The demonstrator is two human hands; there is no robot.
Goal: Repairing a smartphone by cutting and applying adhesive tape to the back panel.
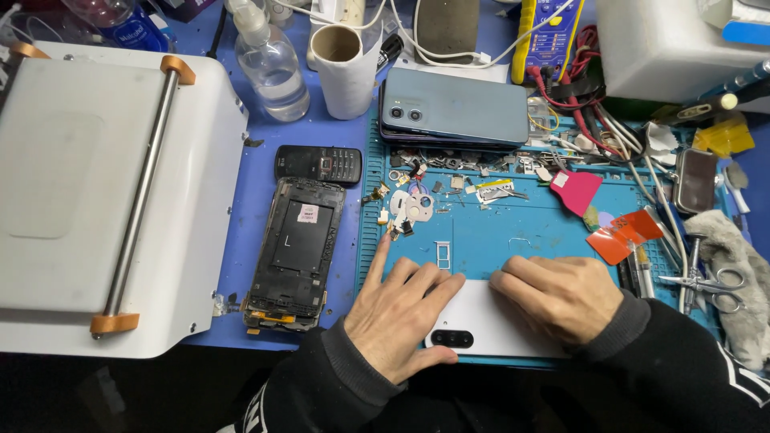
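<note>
Leftmost stands a white machine (96,184) with a steel roller bar, and just beside it on the blue table (265,136) lies a stripped phone frame (293,252), with a small black keypad phone (318,163) above it. Next, the left hand (401,309) lies flat on a white phone back (489,325) at the near edge of the teal mat (513,232); its fingers are spread and grip nothing, the index stretched toward a heap of tiny loose parts (409,204). The right hand (561,297) presses the same white phone back with fingers curled under, closed around nothing visible. Further right lie scissors (714,285) and tangled wires (609,120). A sideways sweep of that index finger could likely scatter the small screws, and uneven pressing might bend the thin cover.
</note>
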